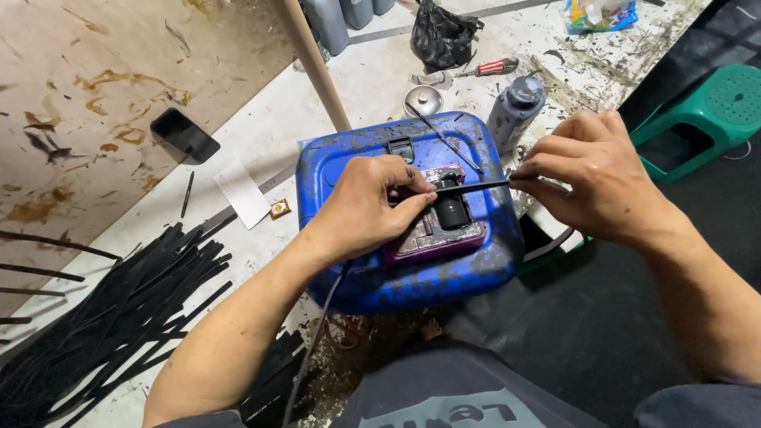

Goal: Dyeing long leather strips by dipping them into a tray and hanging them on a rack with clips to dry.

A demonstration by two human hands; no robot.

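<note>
A thin black strip [474, 188] is stretched level between my two hands, above a blue plastic container [349, 158] lying on its side. My left hand [367, 208] pinches the strip's left end against a small black cylinder [453, 212] that stands on a pink-edged metal tray [441, 238] on top of the container. My right hand [596, 178] pinches the strip's right end, just off the container's right edge. A thin metal rod [444, 136] lies across the container's top.
A heap of black strips [119, 313] lies at the lower left. A black phone [185, 135] and a white paper slip [244, 192] lie on the stained floor. Behind the container are a grey bottle [515, 109], a red-handled screwdriver [491, 68], a black bag [441, 36] and a wooden pole [314, 63]. A green stool [705, 119] stands at the right.
</note>
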